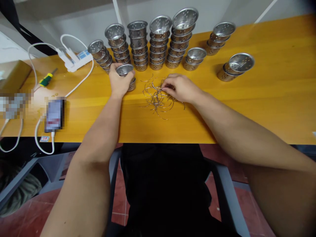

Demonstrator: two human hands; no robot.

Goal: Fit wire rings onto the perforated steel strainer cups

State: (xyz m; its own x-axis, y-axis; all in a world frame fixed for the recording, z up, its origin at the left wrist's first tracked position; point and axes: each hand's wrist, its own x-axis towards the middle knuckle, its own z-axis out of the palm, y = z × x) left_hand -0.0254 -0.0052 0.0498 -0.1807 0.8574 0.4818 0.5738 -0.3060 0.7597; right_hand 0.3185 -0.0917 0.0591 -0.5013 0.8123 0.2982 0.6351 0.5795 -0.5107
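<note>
- Head view, L hand [119, 84]: fingers wrapped round a short stack of perf. metal cups [125, 69], thumb on its R side; stack is just in front of the back row [158, 49], mouth up.
- Same view, R hand [182, 87]: thumb & index drawn together at R edge of the wire heap [158, 96]; can't tell whether a wire is pinched.
- Wire heap: thin curved pcs., loosely tangled, on the wooden table [217, 108] btwn both hands.
- Back row: five tall stacks of nested cups, some leaning; a low stack [195, 59] at its R end.
- Far R: two more stacks, one [219, 38] near the wall, another [235, 67] closer.
- L side: phone [54, 115] w/ white cable, yellow-green screwdriver [46, 79], white power strip [77, 62] w/ plugs in.
</note>
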